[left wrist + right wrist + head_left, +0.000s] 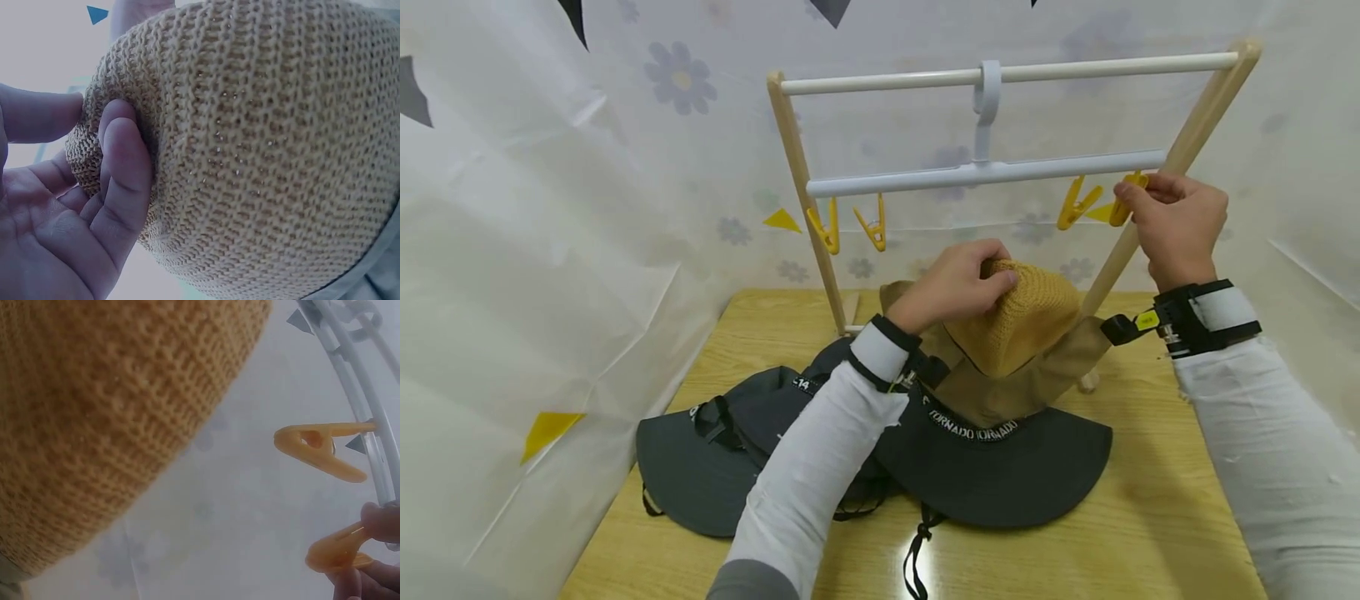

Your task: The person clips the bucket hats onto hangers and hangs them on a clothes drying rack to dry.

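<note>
My left hand pinches the top of a mustard knitted hat, thumb and fingers gathering the knit. Tan cloth spreads below the knit like a brim. In the left wrist view the knit fills most of the picture beside the fingers. At the far right of a white hanger, my right hand pinches a yellow clip between thumb and fingers. A second yellow clip hangs beside it, its lower end pointing away from the bar.
The hanger hooks onto the top bar of a wooden-sided rack. Two more yellow clips hang at its left end. Dark wide-brimmed hats with cords lie overlapping on the wooden table, under the left forearm. A flower-patterned sheet stands behind.
</note>
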Action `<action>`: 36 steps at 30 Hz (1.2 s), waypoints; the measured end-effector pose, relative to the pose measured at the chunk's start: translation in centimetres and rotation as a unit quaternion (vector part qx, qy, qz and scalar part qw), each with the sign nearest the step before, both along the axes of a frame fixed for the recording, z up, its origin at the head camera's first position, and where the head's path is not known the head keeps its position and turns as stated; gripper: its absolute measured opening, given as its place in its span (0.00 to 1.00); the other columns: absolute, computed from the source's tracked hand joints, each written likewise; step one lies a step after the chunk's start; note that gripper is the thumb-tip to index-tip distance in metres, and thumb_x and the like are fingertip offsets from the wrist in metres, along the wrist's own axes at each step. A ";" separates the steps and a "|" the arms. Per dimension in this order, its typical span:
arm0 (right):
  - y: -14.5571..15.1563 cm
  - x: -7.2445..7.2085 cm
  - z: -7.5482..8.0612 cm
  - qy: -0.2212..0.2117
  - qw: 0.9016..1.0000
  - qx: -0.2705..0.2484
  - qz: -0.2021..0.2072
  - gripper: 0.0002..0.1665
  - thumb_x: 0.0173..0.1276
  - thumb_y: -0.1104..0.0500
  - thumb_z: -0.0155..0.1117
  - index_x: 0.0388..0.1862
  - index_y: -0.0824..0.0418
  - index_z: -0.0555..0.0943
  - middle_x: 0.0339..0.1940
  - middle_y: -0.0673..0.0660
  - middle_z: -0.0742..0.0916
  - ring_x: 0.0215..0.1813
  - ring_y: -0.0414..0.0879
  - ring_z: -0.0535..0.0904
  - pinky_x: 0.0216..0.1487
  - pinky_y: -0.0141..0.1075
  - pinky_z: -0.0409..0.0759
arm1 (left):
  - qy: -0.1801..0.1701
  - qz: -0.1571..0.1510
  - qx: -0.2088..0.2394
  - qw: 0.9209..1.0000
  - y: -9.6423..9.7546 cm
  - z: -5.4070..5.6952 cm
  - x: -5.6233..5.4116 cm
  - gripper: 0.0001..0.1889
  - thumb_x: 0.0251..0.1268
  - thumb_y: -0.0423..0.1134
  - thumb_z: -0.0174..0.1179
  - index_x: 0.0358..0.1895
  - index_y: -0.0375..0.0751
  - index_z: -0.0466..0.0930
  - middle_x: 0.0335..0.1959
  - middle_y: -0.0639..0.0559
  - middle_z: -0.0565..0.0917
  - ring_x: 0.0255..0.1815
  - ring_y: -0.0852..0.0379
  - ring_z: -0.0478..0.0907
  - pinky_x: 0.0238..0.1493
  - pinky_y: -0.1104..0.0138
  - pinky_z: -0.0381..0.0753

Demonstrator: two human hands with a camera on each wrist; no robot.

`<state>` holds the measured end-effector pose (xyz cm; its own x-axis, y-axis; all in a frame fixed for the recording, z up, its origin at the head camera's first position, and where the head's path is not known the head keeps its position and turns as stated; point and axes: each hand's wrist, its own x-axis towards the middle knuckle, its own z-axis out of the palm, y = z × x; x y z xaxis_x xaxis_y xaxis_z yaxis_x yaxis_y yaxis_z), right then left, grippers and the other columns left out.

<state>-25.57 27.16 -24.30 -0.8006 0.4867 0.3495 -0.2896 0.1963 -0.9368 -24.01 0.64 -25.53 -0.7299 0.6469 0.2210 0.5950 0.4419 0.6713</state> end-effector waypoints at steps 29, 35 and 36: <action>-0.9 0.4 0.7 0.050 0.997 -0.051 -0.004 0.14 0.58 0.61 0.76 0.43 0.62 0.88 0.26 0.42 0.87 0.34 0.34 0.83 0.42 0.24 0.78 | 0.053 -0.020 0.047 0.997 2.1 0.5 -2.2 0.08 0.78 0.38 0.47 0.49 0.42 0.75 0.40 0.50 0.74 0.37 0.57 0.70 0.37 0.71 0.69; -1.1 0.5 0.6 0.059 0.995 -0.076 0.008 0.10 0.58 0.62 0.76 0.39 0.60 0.88 0.26 0.44 0.88 0.34 0.35 0.84 0.43 0.24 0.78 | 0.030 -0.025 0.071 0.997 2.3 0.0 -2.9 0.09 0.78 0.38 0.47 0.51 0.42 0.76 0.40 0.50 0.76 0.36 0.58 0.71 0.38 0.71 0.68; -1.1 0.5 0.6 0.060 0.995 -0.079 0.009 0.09 0.57 0.62 0.76 0.39 0.60 0.88 0.26 0.44 0.88 0.34 0.35 0.84 0.43 0.24 0.78 | 0.025 -0.026 0.074 0.997 2.4 0.0 -3.0 0.10 0.79 0.38 0.47 0.52 0.42 0.76 0.40 0.50 0.77 0.35 0.57 0.71 0.38 0.71 0.69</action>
